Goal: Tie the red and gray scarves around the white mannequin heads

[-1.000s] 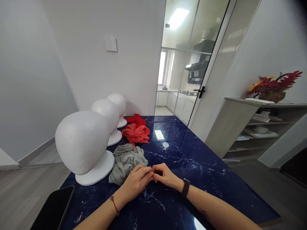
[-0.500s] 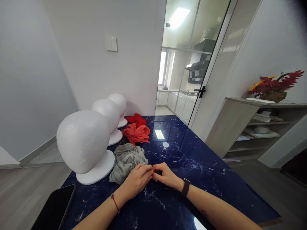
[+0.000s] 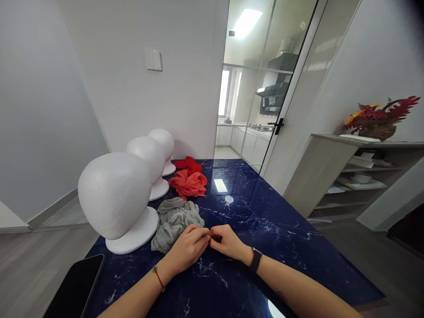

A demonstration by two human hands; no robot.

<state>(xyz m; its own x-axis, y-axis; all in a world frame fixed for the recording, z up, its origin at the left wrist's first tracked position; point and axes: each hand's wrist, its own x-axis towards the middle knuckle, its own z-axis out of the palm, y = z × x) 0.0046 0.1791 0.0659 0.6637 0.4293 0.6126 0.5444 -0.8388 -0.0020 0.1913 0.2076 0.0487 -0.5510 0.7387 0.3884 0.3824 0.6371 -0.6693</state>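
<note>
My left hand [image 3: 189,248] and my right hand [image 3: 229,242] meet at the fingertips just above the table, with fingers bent and pressed together. The right thumb and forefinger form a loop. Whether anything small is between the fingertips I cannot make out. A crumpled grey scarf [image 3: 175,217] lies right behind my left hand. Two red cloths, a lighter one [image 3: 188,182] and a darker one [image 3: 189,164], are bunched farther back. Beside them three white foam heads stand in a row: a near one [image 3: 115,194], a middle one [image 3: 147,157] and a far one [image 3: 162,140].
The dark blue marbled table [image 3: 265,234] reaches back to the wall. A black phone [image 3: 74,287] lies at its left front edge. Behind is a glass door [image 3: 251,88] with a black handle. On the right stands a shelf unit [image 3: 338,168] bearing a flower basket [image 3: 377,128].
My hands stay joined in the same place, with only a very slight shift of the fingers. The scarf, red cloths and foam heads have not moved.
</note>
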